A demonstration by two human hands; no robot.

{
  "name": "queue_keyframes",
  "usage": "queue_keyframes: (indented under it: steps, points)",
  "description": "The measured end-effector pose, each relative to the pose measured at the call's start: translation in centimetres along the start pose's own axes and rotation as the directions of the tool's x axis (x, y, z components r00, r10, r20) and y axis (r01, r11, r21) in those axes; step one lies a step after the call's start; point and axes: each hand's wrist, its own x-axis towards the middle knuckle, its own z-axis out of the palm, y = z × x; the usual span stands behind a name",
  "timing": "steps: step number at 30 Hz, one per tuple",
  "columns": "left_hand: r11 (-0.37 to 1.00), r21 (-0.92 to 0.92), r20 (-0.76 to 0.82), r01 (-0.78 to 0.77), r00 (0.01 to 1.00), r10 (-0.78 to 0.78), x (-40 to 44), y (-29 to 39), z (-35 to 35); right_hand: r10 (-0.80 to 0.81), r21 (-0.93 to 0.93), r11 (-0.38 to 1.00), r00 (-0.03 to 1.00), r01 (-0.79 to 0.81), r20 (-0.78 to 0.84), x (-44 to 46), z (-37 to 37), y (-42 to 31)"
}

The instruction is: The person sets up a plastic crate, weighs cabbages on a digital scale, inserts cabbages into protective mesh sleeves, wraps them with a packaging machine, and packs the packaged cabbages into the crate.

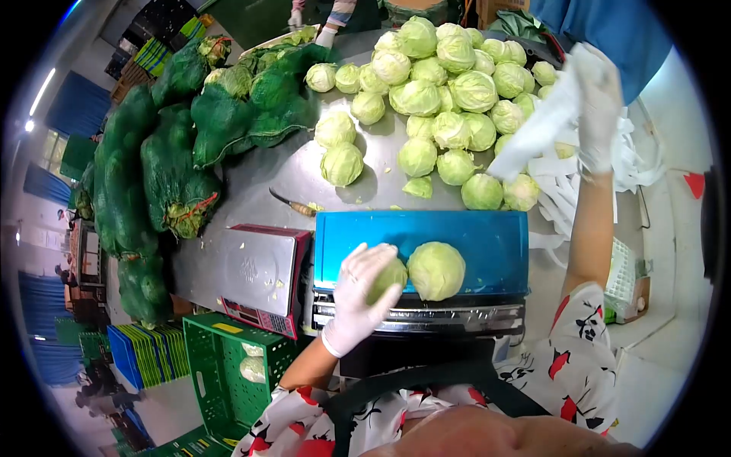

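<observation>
While my left hand (356, 295) clasps the smaller cabbage (390, 280) at six o'clock, the larger cabbage (436, 271) at its three, my right hand (600, 110) grips a white strip (539, 128) at two; probably I'm fetching it, so the next move calls for avoiding tangles.

Shiny metal tabletop (247, 190), smooth-leaved cabbages (436, 271)

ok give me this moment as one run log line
left hand: cupped on one cabbage | right hand: raised, holding white sheet | second cabbage: beside first, on blue surface | scale: left of blue surface
</observation>
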Motion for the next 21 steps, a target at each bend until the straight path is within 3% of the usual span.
queue_keyframes:
  steps: [2, 5, 6, 7, 8, 9, 11, 12, 13, 14, 15, 16, 18, 21]
  points:
    - [0.977, -0.174, -0.069, 0.120, 0.989, -0.134, -0.1, 0.3, -0.8, 0.148, 0.141, 0.978, 0.987, -0.156, 0.062, -2.7, -1.5, -4.5]
    - [0.857, -0.476, -0.056, 0.198, 0.965, -0.255, 0.0, 2.0, -0.9, 0.132, -0.030, 0.991, 0.942, -0.129, 0.309, -9.9, -1.8, -6.5]
    - [0.813, -0.541, -0.051, 0.214, 0.957, -0.286, -0.1, 2.2, -0.6, 0.244, 0.130, 0.940, 0.887, -0.316, 0.391, -11.9, -1.6, -7.2]
    - [0.765, -0.603, -0.041, 0.226, 0.949, -0.313, -0.1, 2.3, -0.2, 0.351, 0.255, 0.826, 0.813, -0.502, 0.465, -13.9, -1.5, -7.9]
    - [0.711, -0.662, -0.024, 0.238, 0.941, -0.338, -0.2, 2.3, -0.1, 0.443, 0.478, 0.454, 0.656, -0.752, 0.611, -15.6, -1.5, -8.1]
    - [0.626, -0.725, 0.083, 0.288, 0.938, -0.336, -0.3, 2.4, -0.2, 0.402, 0.385, 0.643, 0.720, -0.662, 0.566, -18.1, -1.0, -7.5]
    - [0.641, -0.730, 0.091, 0.239, 0.963, -0.256, -0.9, 2.8, 0.8, 0.268, 0.144, 0.914, 0.829, -0.380, 0.490, -24.1, 1.9, -5.2]
    - [0.645, -0.732, 0.097, 0.218, 0.971, -0.218, -1.3, 3.0, 1.6, 0.295, 0.158, 0.899, 0.832, -0.408, 0.470, -26.1, 3.3, -6.3]
    - [0.516, -0.812, 0.193, 0.274, 0.960, -0.204, -1.9, 3.2, 2.2, 0.321, 0.174, 0.884, 0.833, -0.434, 0.450, -28.1, 4.7, -7.4]
    - [0.382, -0.887, 0.184, 0.259, 0.958, -0.221, -2.7, 3.8, 2.8, 0.441, 0.341, 0.713, 0.771, -0.612, 0.460, -29.4, 5.8, -8.7]
    - [0.278, -0.889, 0.269, 0.364, 0.906, -0.326, -3.5, 4.2, 2.5, 0.307, 0.271, 0.860, 0.862, -0.433, 0.404, -30.6, 6.2, -8.4]
    - [0.160, -0.874, 0.360, 0.459, 0.832, -0.423, -4.5, 4.5, 2.3, 0.185, 0.026, 0.979, 0.930, -0.203, 0.317, -31.5, 5.4, -8.6]
    - [0.136, -0.907, 0.310, 0.399, 0.850, -0.425, -6.7, 3.8, 2.4, 0.558, 0.188, 0.768, 0.784, -0.612, 0.271, -31.8, 3.9, -10.1]
    - [-0.073, -0.944, 0.328, 0.321, 0.900, -0.286, -9.3, 3.5, 0.9, 0.190, -0.134, 0.981, 0.807, -0.138, 0.559, -33.0, 0.2, -10.2]
